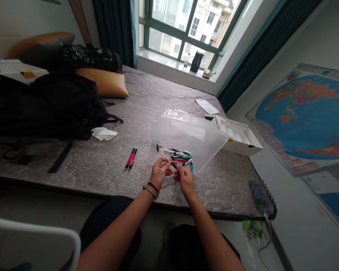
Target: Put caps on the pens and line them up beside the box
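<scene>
My left hand [159,171] and my right hand [185,179] meet at the near edge of a clear plastic bin [183,131], which lies tipped with its opening toward me. Between my pinched fingertips is a small red and black pen [174,165], mostly covered by the fingers. Just behind it, inside the bin, several loose pens [180,156] in teal, white, black and red lie in a heap. To the left, two red and black pens [131,159] rest side by side on the grey mattress [101,165]. A bracelet and bands circle my left wrist.
A black backpack [45,105], a tan cushion [107,82] and a crumpled tissue [104,133] are at the left. Behind the bin to the right stands an open white box [243,140], with a white paper [207,106] farther back. A pixelated object [261,197] lies near the right corner.
</scene>
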Demonstrator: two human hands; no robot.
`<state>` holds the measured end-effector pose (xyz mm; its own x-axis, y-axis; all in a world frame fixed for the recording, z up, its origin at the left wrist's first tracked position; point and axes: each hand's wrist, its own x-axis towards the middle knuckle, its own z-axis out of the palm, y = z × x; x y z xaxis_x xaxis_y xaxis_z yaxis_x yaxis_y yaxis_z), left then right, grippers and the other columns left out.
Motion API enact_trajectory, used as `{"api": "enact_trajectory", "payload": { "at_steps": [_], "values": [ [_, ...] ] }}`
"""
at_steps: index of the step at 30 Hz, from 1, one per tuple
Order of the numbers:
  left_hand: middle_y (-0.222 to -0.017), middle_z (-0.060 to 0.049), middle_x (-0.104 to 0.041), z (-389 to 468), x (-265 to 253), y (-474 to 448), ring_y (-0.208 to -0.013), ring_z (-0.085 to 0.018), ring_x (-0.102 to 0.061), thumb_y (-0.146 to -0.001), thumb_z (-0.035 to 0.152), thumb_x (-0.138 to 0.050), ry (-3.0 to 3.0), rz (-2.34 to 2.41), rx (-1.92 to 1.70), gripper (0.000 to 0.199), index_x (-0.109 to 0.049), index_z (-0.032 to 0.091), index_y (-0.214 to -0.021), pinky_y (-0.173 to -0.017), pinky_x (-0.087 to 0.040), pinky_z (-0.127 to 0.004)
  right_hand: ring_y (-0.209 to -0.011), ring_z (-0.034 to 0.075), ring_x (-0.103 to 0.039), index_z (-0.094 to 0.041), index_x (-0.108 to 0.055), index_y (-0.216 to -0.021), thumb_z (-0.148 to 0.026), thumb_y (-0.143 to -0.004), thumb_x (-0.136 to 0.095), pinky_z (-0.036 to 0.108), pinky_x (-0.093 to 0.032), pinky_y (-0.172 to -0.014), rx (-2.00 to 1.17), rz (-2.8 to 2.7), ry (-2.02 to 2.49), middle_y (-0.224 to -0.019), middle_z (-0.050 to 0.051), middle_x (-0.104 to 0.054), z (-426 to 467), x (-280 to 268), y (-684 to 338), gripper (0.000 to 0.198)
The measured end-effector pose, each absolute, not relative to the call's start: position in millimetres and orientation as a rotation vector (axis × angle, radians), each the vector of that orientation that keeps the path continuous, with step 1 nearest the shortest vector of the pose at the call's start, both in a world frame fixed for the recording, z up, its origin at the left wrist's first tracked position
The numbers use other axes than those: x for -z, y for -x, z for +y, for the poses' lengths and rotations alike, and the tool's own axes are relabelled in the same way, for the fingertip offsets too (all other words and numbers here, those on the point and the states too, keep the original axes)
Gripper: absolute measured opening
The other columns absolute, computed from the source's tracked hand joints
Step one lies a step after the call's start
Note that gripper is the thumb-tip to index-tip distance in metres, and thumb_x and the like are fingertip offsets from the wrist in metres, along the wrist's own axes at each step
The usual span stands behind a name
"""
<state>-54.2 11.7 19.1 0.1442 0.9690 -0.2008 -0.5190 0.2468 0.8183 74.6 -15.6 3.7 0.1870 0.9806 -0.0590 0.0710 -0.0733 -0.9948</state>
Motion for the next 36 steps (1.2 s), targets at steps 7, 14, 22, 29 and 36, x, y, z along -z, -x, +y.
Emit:
{"api": "enact_trajectory", "payload": {
  "at_steps": [7,14,22,29,36],
  "values": [
    [-0.098,-0.007,-0.074,11.0,-21.7,55.0,-0.051,-0.008,-0.061,-0.070,0.046,-0.075,-0.643,0.856,-1.225,0.040,-0.055,0.019,-0.091,-0.049,-0.047,-0.020,-0.061,0.013,-0.058,-0.019,-0.060,-0.087,-0.050,-0.083,-0.064,0.025,-0.048,-0.058,-0.946,-1.143,1.341,-0.072,0.000,-0.062,-15.4,-1.7,-69.4,0.032],
    [-0.097,-0.008,-0.074,10.4,-19.9,54.3,-0.051,-0.009,-0.061,-0.071,0.046,-0.075,-0.664,0.841,-1.206,0.040,-0.055,0.019,-0.092,-0.048,-0.046,-0.019,-0.051,0.012,-0.050,-0.018,-0.058,-0.074,-0.060,-0.089,-0.049,0.024,-0.042,-0.050,-1.030,-1.128,1.377,-0.058,-0.001,-0.056,-13.9,0.8,-71.0,0.045],
    [-0.097,-0.007,-0.074,11.3,-20.3,54.0,-0.049,-0.009,-0.061,-0.070,0.045,-0.075,-0.661,0.831,-1.238,0.040,-0.049,0.019,-0.085,-0.047,-0.047,-0.020,-0.058,0.013,-0.056,-0.020,-0.055,-0.084,-0.057,-0.084,-0.059,0.025,-0.048,-0.055,-1.040,-1.127,1.341,-0.070,-0.001,-0.059,-15.8,-1.9,-64.4,0.037],
    [-0.096,-0.007,-0.073,10.5,-22.1,55.4,-0.052,-0.010,-0.062,-0.073,0.044,-0.073,-0.647,0.813,-1.235,0.038,-0.047,0.019,-0.083,-0.048,-0.047,-0.020,-0.055,0.012,-0.053,-0.020,-0.054,-0.070,-0.060,-0.089,-0.051,0.025,-0.044,-0.054,-1.090,-1.207,1.316,-0.062,-0.001,-0.058,-18.3,-6.6,-65.6,0.044],
    [-0.098,-0.007,-0.073,9.8,-22.6,55.6,-0.051,-0.010,-0.061,-0.073,0.044,-0.074,-0.600,0.796,-1.249,0.039,-0.046,0.019,-0.084,-0.048,-0.049,-0.022,-0.054,0.012,-0.053,-0.020,-0.055,-0.081,-0.058,-0.085,-0.058,0.025,-0.046,-0.053,-1.074,-1.164,1.315,-0.065,-0.002,-0.059,-17.2,-7.8,-65.1,0.038]
  ]
}}
